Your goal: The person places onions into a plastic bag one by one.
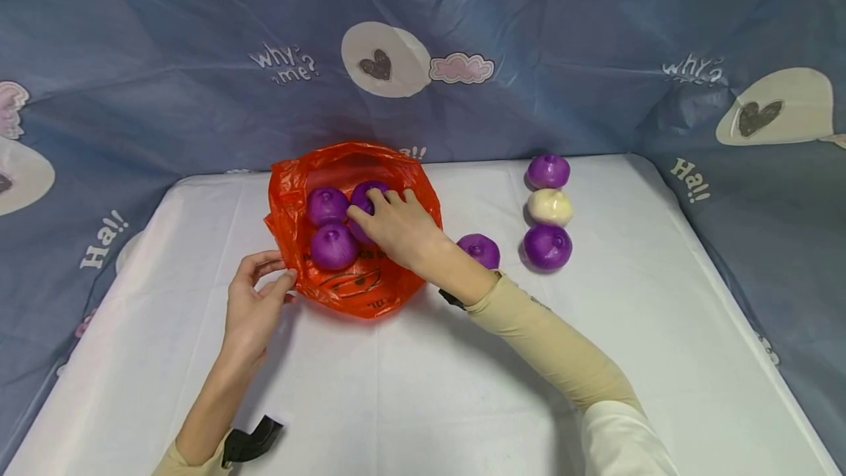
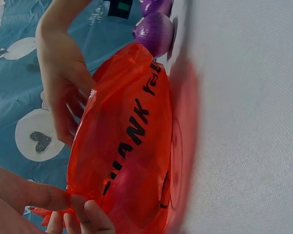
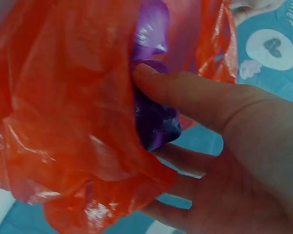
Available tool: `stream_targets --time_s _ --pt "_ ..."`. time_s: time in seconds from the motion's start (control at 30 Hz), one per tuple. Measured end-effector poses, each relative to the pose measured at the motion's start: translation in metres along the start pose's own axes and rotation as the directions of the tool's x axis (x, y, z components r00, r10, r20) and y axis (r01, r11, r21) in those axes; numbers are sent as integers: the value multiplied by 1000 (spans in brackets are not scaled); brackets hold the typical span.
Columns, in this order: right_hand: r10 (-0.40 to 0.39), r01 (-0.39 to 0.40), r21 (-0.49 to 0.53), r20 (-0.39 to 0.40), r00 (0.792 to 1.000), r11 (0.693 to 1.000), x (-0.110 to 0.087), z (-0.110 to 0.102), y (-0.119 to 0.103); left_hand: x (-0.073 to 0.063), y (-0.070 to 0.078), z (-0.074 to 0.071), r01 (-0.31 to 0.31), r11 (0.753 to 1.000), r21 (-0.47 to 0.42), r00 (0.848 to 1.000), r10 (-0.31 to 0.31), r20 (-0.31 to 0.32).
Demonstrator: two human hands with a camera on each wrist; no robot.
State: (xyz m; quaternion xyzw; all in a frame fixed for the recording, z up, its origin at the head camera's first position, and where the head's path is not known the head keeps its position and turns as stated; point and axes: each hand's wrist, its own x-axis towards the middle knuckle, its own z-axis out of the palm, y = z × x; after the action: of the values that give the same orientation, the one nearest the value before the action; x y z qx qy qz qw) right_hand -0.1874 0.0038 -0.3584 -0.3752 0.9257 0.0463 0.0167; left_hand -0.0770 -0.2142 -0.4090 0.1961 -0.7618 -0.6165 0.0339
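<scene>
A red plastic bag stands with its mouth spread wide, and several glossy purple onions lie inside it. At the bag's left rim my left hand pinches the plastic between thumb and fingers; the left wrist view shows this left hand at the bag's edge beside black lettering. My right hand reaches over the right side into the mouth. There its thumb and fingers are around a purple onion at the back. In the right wrist view the thumb presses on this dark purple onion, partly hidden by the bag.
Right of the bag, a purple onion lies beside my right forearm. Farther right a column holds a purple onion, a white onion and another purple onion. A blue printed cloth hangs behind the white table.
</scene>
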Motion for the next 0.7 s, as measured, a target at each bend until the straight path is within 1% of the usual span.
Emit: stream_targets --time_s 0.23,0.37,0.7 --pt "13 -12 -25 25 1000 1000 5 11 0 0 1 0 9 1000 -10 1000 -9 -6" --pt "13 -11 -43 25 1000 999 7 16 -1 0 1 0 13 1000 -6 1000 -13 -7" --pt "15 -11 -80 46 999 997 9 23 -4 0 -1 -1 8 1000 1 1000 -8 0"
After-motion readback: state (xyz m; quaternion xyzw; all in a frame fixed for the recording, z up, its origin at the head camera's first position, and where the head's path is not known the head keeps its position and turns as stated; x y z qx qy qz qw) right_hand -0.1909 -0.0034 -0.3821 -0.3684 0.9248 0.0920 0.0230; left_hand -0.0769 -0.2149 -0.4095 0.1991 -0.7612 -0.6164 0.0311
